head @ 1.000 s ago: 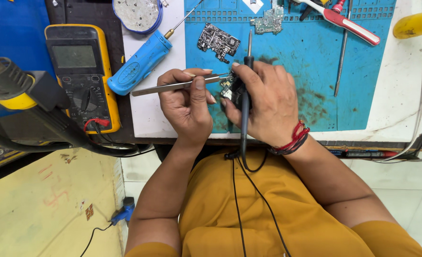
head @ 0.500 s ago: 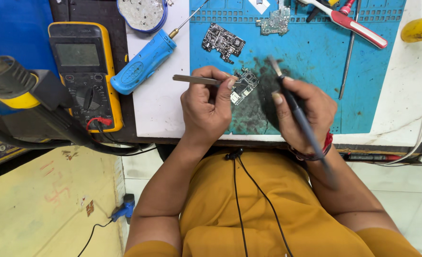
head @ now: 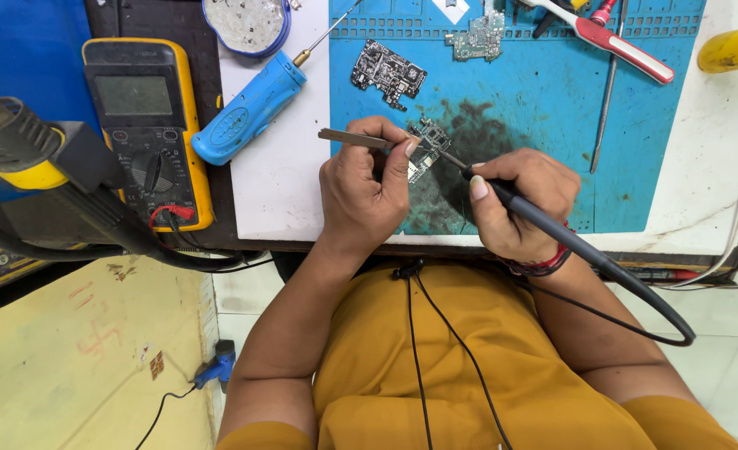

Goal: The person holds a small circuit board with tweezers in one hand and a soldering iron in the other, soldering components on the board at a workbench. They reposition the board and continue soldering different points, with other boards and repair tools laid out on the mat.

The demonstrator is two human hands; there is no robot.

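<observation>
My left hand [head: 365,187] grips metal tweezers [head: 356,139], whose tips press on a small circuit board [head: 426,150] lying on the blue work mat [head: 544,125]. My right hand [head: 519,200] holds a black soldering iron [head: 523,207] like a pen. Its thin tip reaches up-left to the board, meeting it beside my left thumb. The iron's black cable loops off to the right, below the table edge. A dark scorched stain surrounds the board on the mat.
A yellow multimeter [head: 148,125] and a blue handled screwdriver [head: 248,108] lie at left. Two more circuit boards [head: 388,73] [head: 477,37] rest on the mat's far side, with red-handled pliers [head: 623,46], a thin rod [head: 606,100] and a round tin [head: 248,23]. A hot-air nozzle [head: 19,150] juts in at left.
My right hand turned the soldering iron from upright over the board, swung it out to the right, then brought its tip down onto the board. The left hand shifted slightly with the tweezers.
</observation>
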